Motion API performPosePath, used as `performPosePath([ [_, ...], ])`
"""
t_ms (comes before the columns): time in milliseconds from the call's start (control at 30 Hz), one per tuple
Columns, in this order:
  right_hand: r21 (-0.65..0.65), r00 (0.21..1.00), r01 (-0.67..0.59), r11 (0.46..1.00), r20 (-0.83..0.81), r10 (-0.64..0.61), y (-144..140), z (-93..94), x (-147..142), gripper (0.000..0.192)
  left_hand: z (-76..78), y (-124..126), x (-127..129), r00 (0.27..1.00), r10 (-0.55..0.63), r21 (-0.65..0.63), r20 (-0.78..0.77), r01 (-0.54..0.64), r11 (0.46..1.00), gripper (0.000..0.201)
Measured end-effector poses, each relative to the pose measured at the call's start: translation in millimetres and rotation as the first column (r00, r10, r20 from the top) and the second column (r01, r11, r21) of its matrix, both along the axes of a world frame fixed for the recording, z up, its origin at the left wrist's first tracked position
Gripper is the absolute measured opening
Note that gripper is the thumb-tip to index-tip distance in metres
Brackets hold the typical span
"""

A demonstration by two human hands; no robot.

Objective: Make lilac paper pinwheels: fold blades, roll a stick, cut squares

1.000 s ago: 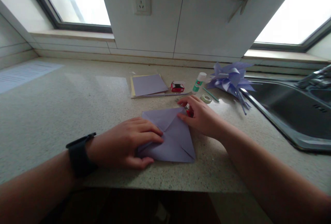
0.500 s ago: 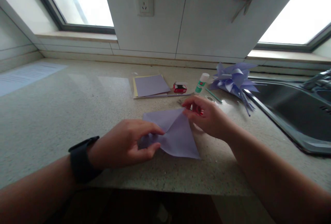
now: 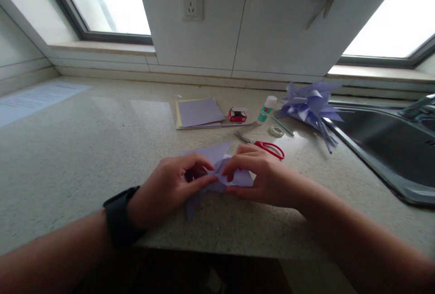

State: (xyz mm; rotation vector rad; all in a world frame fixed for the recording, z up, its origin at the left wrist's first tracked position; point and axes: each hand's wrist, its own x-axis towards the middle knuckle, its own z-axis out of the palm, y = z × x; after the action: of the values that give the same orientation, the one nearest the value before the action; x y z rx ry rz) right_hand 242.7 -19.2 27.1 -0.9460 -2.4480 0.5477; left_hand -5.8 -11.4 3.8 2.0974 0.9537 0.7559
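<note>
A sheet of light purple paper [image 3: 217, 150] lies on the counter near its front edge, with a corner bent in toward its middle. My left hand [image 3: 176, 180] holds the paper at the left, thumb and index finger closed near its centre. From the right, my right hand [image 3: 263, 175] presses its fingertips onto the bent part near the same centre. Both hands cover much of the sheet. Just behind my right hand are scissors with red handles [image 3: 272, 149], blades pointing left.
Behind the hands lie a stack of purple and yellow paper [image 3: 200, 112], a small red box [image 3: 237, 114], a glue stick [image 3: 267, 109], a tape roll [image 3: 276, 131] and a green stick [image 3: 282, 126]. Purple paper pinwheels [image 3: 311, 103] rest beside the sink [image 3: 380, 149]. A printed sheet [image 3: 41, 97] is far left.
My right hand has come down and left from the paper's upper corner to its middle, and the paper has turned and folded inward. The scissors now show more fully.
</note>
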Motion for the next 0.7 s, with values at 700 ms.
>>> performPosePath([
  [700, 0.000, 0.974, 0.082, 0.997, -0.212, -0.080, 7, -16.3, 4, 0.011, -3.6, -1, 1, 0.993, 0.045, -0.070, 0.110, -0.038, 0.997, 0.033],
])
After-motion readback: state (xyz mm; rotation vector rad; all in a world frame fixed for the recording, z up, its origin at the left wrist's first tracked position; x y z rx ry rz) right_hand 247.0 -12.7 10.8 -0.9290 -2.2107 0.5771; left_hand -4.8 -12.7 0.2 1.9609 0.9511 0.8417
